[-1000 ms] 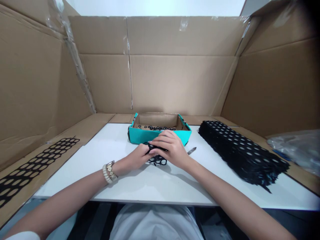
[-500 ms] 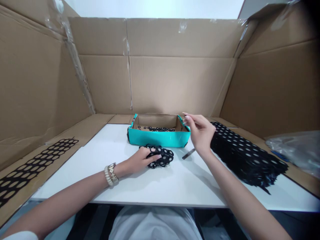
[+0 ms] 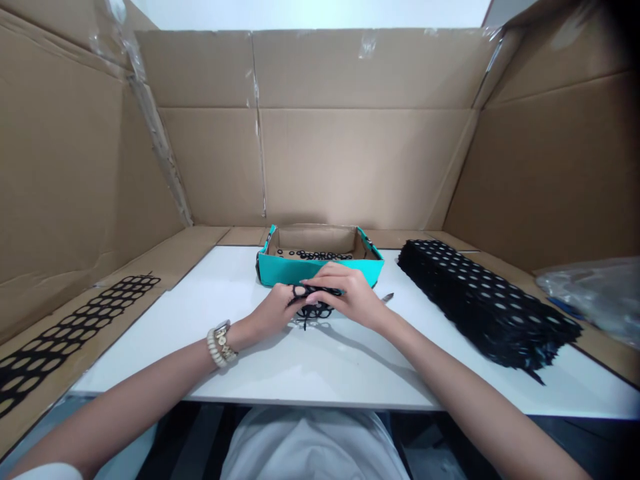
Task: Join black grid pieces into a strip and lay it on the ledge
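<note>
My left hand (image 3: 270,312) grips a folded black sheet full of round holes (image 3: 320,311) above the front middle of the white table. From the other side my right hand (image 3: 356,297) meets it, thumb and fingers pinching the sheet's upper edge. A short loose tail of the sheet hangs below the fingers. Right behind the hands stands an open turquoise box (image 3: 283,271), with several small black rings (image 3: 325,255) on its cardboard floor. The tip of a slim metal tool (image 3: 388,297) shows beside my right wrist; the rest is hidden.
On the right lies a thick stack of black perforated sheets (image 3: 485,307). Clear plastic wrapping (image 3: 595,297) sits beyond it. One flat perforated strip (image 3: 80,323) rests on cardboard at the left. Tall cardboard walls (image 3: 360,167) enclose the table (image 3: 240,380) on three sides.
My right hand has come down and left from the box's right corner to the sheet in my left hand. The sheet is now lifted and tilted, with both hands on it.
</note>
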A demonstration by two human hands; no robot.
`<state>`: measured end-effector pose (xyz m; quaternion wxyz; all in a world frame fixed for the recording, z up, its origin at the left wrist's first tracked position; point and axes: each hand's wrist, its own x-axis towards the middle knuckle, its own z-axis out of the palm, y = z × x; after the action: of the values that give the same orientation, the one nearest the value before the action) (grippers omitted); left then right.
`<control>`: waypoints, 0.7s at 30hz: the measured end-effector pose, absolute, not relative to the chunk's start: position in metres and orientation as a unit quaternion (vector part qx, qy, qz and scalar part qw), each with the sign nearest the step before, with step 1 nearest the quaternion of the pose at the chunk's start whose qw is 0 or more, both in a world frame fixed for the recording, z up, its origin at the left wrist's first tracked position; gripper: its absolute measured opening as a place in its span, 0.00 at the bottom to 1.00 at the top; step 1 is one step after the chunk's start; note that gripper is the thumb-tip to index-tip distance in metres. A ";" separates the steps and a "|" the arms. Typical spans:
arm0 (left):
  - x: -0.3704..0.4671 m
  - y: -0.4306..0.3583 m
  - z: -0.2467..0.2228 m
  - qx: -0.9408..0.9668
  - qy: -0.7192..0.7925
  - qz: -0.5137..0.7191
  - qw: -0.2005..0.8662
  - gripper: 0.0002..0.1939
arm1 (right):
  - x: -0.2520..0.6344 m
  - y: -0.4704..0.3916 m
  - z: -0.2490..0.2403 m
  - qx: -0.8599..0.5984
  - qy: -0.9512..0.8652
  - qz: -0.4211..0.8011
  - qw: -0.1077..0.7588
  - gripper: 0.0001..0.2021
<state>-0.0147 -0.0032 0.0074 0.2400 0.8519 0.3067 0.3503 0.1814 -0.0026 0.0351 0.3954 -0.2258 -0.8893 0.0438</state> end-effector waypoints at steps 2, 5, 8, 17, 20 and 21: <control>-0.016 -0.001 0.005 0.864 0.294 0.338 0.230 0.15 | 0.180 -0.003 0.034 -0.250 -0.881 0.085 0.393 0.10; -0.016 0.001 0.001 0.864 0.294 0.333 0.239 0.14 | 0.186 -0.003 0.043 -0.286 -0.814 0.120 0.492 0.14; -0.017 0.003 -0.002 0.856 0.299 0.328 0.265 0.13 | 0.203 0.002 0.057 -0.317 -0.649 0.098 0.685 0.17; -0.010 0.005 -0.001 0.752 0.348 0.413 0.379 0.18 | 0.222 0.035 0.039 -0.430 -0.767 -0.167 0.445 0.20; -0.010 0.003 0.003 0.752 0.333 0.428 0.375 0.18 | 0.208 0.023 0.036 -0.355 -0.820 -0.161 0.418 0.18; -0.010 0.003 0.004 0.754 0.326 0.433 0.371 0.17 | 0.204 0.018 0.036 -0.324 -0.839 -0.142 0.413 0.17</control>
<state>-0.0098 0.0026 0.0042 0.3710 0.7544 0.3256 0.4327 0.2036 0.0183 0.0362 0.4127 -0.3244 -0.8392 -0.1422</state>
